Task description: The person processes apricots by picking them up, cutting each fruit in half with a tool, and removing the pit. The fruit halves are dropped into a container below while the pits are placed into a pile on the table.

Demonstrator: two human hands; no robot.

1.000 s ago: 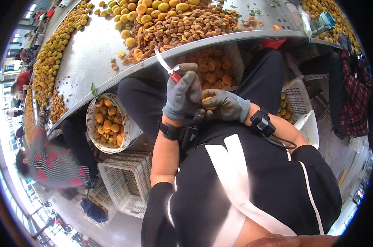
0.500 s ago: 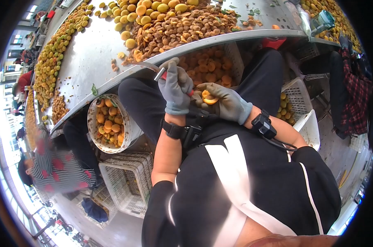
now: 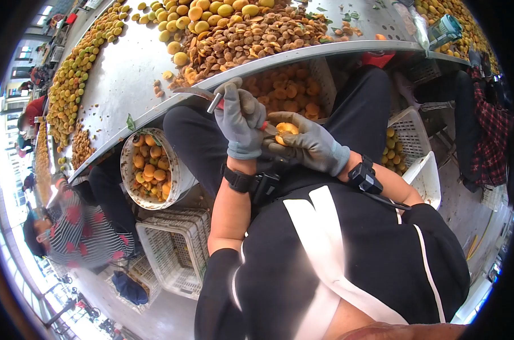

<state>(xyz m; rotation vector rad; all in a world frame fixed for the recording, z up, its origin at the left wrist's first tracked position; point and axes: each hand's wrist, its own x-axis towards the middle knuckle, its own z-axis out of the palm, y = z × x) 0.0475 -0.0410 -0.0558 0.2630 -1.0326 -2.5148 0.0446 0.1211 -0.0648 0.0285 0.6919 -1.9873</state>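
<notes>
My left hand (image 3: pixel 238 119), in a grey work glove, is closed around the red handle of a knife (image 3: pixel 195 91) whose curved blade points up and left. A short metal bar crosses the handle near the thumb. The handle's other red end reaches toward the fruit. In my gloved right hand (image 3: pixel 313 141), the fingers hold a cut orange apricot (image 3: pixel 287 131), its opened side showing. Both hands are close together above my lap. Just beyond them sits a crate of orange apricot pieces (image 3: pixel 288 90), partly hidden by my left hand.
On the metal table (image 3: pixel 121 73) lie a heap of brown pits (image 3: pixel 251 42) and whole apricots (image 3: pixel 211 16). A white bucket of apricots (image 3: pixel 152 170) and a crate (image 3: pixel 172 243) stand at left. More crates (image 3: pixel 407 136) are at right. Co-workers (image 3: pixel 87 232) sit on both sides.
My right hand has turned and shifted slightly left, tipping the apricot's cut side upward. My left hand has moved a little left with the knife. The person at left has shifted.
</notes>
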